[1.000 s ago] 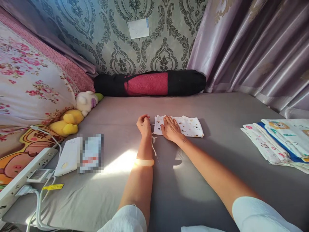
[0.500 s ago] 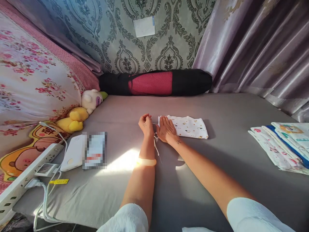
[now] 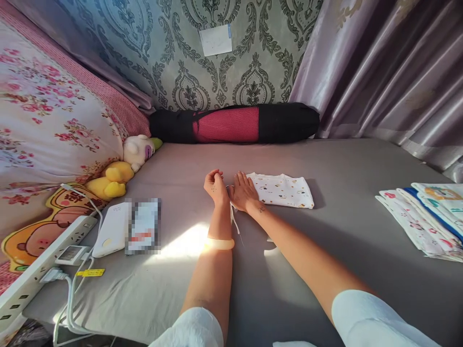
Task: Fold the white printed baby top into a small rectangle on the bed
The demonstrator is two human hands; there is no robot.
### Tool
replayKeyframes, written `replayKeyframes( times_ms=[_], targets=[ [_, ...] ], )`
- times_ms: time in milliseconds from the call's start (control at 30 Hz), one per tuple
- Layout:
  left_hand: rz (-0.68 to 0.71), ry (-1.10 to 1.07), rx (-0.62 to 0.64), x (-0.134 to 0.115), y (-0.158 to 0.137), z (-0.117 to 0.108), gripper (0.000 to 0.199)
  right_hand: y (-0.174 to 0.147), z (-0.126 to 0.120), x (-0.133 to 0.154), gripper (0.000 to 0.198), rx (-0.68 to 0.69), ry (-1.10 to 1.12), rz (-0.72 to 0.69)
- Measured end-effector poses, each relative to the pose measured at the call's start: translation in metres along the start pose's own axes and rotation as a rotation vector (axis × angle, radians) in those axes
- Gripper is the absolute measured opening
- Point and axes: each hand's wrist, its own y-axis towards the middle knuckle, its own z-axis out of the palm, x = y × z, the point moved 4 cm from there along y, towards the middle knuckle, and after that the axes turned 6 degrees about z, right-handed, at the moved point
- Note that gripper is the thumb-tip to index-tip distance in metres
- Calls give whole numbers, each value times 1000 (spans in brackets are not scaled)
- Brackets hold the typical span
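Observation:
A white folded cloth [image 3: 280, 191] with small brown and dark prints, perhaps a garment, lies flat on the grey sheet. My right hand [image 3: 243, 193] rests palm down at its left end, fingers stretched out and flat, holding nothing. Just to the left is my left hand [image 3: 216, 188], curled with its fingers bent inward; whatever is inside them, if anything, is hidden. Thin white strings [image 3: 236, 221] hang between the two wrists. A pale bangle [image 3: 219, 244] circles my left forearm.
Folded printed cloths [image 3: 421, 221] are stacked at the right. To the left are a power strip [image 3: 47, 255] with cables, a white power bank [image 3: 112, 229], a blurred flat object [image 3: 143, 226] and plush toys [image 3: 110, 180]. A black and red roll [image 3: 226, 124] lies along the wall.
My right hand has slid a little left, uncovering more of the folded cloth. My left hand has shifted slightly left, still curled.

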Motion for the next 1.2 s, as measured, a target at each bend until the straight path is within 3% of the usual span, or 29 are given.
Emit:
replayKeyframes(
  times_ms=[333, 567, 700, 933, 1200],
  targets=[
    [-22, 27, 8, 3, -1, 2, 21, 0, 0, -1, 62, 61, 41, 15],
    [-9, 40, 17, 3, -5, 5, 22, -6, -21, -31, 58, -80, 10, -31],
    [-7, 63, 63, 4, -6, 8, 24, -11, -16, -45, 56, -56, -16, -15],
    [-6, 68, 79, 5, -9, 9, 23, -11, -8, -44, 55, -42, -12, 10],
    [39, 98, 152, 1, -15, 14, 20, -15, -24, -58, 56, -34, 52, -22]
  ],
)
